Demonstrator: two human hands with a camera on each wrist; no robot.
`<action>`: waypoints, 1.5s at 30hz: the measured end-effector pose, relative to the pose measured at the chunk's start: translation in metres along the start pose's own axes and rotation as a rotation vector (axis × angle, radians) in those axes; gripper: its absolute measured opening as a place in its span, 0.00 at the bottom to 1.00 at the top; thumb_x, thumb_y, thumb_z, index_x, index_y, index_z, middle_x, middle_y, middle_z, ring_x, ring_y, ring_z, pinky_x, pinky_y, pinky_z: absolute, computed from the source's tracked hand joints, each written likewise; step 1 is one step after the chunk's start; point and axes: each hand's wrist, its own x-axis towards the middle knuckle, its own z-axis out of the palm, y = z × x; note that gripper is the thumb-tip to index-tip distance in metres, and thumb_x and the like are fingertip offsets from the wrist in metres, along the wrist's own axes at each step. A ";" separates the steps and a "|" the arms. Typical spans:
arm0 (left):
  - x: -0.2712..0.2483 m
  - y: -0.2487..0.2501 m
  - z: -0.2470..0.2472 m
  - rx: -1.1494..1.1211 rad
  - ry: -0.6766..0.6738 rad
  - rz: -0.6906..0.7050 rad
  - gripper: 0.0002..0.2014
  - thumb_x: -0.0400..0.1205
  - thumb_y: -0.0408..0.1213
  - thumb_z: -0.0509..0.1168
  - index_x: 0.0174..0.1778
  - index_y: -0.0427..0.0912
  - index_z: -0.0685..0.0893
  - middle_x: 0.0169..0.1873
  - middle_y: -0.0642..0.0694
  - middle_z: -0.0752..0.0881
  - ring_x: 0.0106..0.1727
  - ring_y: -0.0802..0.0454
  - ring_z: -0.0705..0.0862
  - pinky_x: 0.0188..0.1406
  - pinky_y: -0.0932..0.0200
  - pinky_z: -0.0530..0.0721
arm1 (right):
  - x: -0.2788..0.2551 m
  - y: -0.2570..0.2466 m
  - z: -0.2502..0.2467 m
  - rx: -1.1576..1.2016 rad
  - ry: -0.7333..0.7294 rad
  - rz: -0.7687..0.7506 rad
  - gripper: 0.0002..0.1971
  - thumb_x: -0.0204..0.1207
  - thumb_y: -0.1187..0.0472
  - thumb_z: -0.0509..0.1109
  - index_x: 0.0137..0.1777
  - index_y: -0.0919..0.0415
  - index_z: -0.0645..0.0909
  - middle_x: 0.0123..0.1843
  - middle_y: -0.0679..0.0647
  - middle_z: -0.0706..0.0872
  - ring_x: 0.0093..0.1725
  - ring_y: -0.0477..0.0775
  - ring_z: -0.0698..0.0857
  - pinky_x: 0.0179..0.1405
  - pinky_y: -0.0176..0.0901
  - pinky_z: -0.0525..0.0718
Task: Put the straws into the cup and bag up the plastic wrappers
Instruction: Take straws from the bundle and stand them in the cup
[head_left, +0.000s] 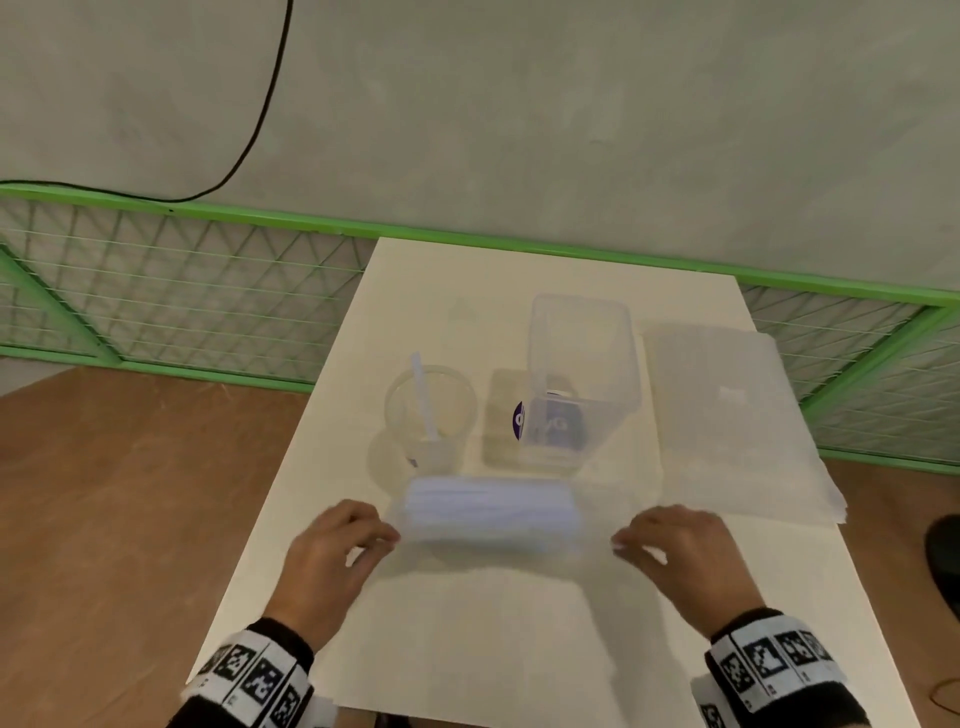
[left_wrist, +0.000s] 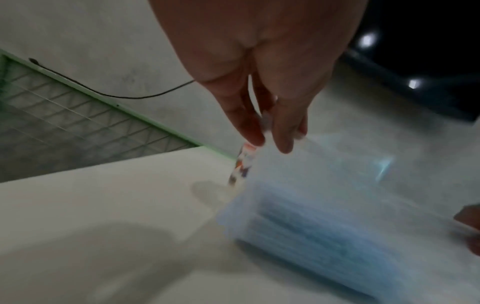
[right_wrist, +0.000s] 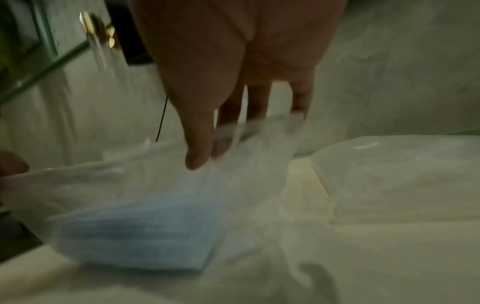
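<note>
A clear plastic pack of pale blue straws (head_left: 493, 512) hangs blurred just above the white board (head_left: 467, 634), stretched between both hands. My left hand (head_left: 387, 538) pinches the pack's left end; in the left wrist view the fingertips (left_wrist: 259, 139) close on the wrapper's top edge above the straw pack (left_wrist: 324, 226). My right hand (head_left: 623, 545) pinches the loose plastic at the right end, thumb against fingers (right_wrist: 200, 158) over the straw pack (right_wrist: 142, 230). Behind the pack stands a clear cup (head_left: 395, 415) with one white straw (head_left: 423, 395) leaning in it.
A tall clear container (head_left: 579, 364) stands right of the cup, with a purple label (head_left: 519, 418) showing at its base. A flat stack of clear bags (head_left: 727, 415) lies at the right. A green wire fence (head_left: 182, 286) runs behind the board, over a brown tabletop (head_left: 130, 493).
</note>
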 end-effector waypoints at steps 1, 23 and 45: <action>-0.005 -0.006 0.005 -0.017 -0.040 -0.035 0.14 0.70 0.22 0.78 0.39 0.48 0.91 0.42 0.60 0.82 0.39 0.64 0.84 0.41 0.75 0.79 | -0.006 0.004 0.009 -0.003 -0.095 0.035 0.05 0.68 0.52 0.81 0.41 0.41 0.89 0.39 0.37 0.88 0.37 0.49 0.88 0.37 0.53 0.85; -0.007 0.024 -0.010 -0.258 0.014 -0.206 0.21 0.75 0.18 0.69 0.30 0.52 0.80 0.34 0.54 0.88 0.41 0.55 0.87 0.45 0.69 0.82 | 0.062 -0.179 0.062 0.138 0.028 -0.256 0.09 0.76 0.44 0.66 0.40 0.43 0.85 0.36 0.39 0.87 0.37 0.46 0.83 0.39 0.46 0.77; 0.012 0.016 -0.006 -0.138 0.111 -0.456 0.08 0.77 0.34 0.74 0.42 0.54 0.87 0.32 0.47 0.82 0.34 0.54 0.81 0.35 0.74 0.75 | 0.016 -0.001 -0.011 0.396 0.091 0.240 0.06 0.78 0.62 0.72 0.49 0.49 0.81 0.49 0.41 0.85 0.50 0.45 0.85 0.47 0.39 0.86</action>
